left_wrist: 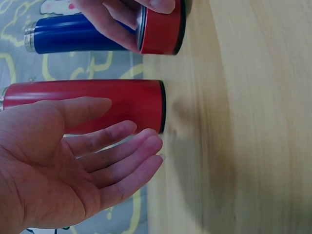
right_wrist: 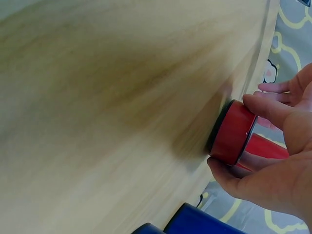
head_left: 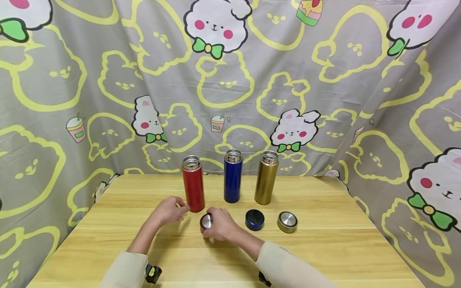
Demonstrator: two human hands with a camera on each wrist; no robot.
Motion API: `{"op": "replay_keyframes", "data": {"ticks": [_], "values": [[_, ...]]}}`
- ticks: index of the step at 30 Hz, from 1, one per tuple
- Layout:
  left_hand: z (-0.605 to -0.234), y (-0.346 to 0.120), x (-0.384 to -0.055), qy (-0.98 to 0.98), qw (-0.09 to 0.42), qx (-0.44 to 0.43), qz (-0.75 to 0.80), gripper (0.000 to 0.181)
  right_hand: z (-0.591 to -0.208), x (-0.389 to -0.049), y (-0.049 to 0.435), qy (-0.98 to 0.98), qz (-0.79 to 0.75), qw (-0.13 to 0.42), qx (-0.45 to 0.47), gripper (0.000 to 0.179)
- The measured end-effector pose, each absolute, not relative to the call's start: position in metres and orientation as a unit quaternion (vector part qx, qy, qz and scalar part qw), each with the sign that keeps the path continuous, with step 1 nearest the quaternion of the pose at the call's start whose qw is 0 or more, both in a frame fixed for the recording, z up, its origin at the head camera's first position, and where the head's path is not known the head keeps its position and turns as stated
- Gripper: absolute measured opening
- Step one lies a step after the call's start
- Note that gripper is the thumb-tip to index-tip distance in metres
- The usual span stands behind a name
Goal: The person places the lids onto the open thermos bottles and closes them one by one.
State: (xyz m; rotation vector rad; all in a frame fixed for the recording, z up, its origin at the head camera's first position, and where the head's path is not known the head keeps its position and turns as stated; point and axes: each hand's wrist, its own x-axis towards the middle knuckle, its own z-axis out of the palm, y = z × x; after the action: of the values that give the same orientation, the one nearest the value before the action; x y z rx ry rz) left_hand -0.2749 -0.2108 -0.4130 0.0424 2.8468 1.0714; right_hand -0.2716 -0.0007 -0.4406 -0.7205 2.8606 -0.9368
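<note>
My right hand grips a red bottle lid by its side, thumb and fingers on opposite edges. The lid's silver disc faces up, and its dark rim is close over the table in the right wrist view. Just left of it stands an upright red thermos bottle with no lid on its steel mouth. My left hand is beside that bottle's base, palm turned up and fingers loosely spread with nothing in them. In the left wrist view its fingers overlap the lower part of the red bottle.
A blue thermos bottle and a gold one stand upright behind, both with bare steel mouths. In front of them lie a dark blue lid and a gold lid. A patterned curtain hangs around the wooden table.
</note>
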Motion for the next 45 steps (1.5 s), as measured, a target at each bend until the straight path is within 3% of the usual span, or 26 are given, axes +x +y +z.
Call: {"op": "replay_keyframes", "data": {"ticks": [11,22,30,45], "values": [[-0.393,-0.217,-0.276,0.932,0.036,0.016,0.36,0.028,-0.425,-0.276,0.015,0.921,-0.3,-0.009,-0.246,0.04],[-0.38,-0.213,-0.279,0.925,-0.038,-0.001,0.378,0.051,-0.408,-0.277,0.038,0.926,-0.294,-0.016,-0.234,0.048],[-0.373,-0.204,-0.284,0.914,-0.025,-0.02,0.405,0.088,-0.395,-0.281,0.06,0.933,-0.283,-0.036,-0.218,0.045],[-0.372,-0.191,-0.293,0.86,-0.052,-0.073,0.502,0.104,-0.379,-0.286,0.093,0.939,-0.282,-0.055,-0.19,0.038]]}}
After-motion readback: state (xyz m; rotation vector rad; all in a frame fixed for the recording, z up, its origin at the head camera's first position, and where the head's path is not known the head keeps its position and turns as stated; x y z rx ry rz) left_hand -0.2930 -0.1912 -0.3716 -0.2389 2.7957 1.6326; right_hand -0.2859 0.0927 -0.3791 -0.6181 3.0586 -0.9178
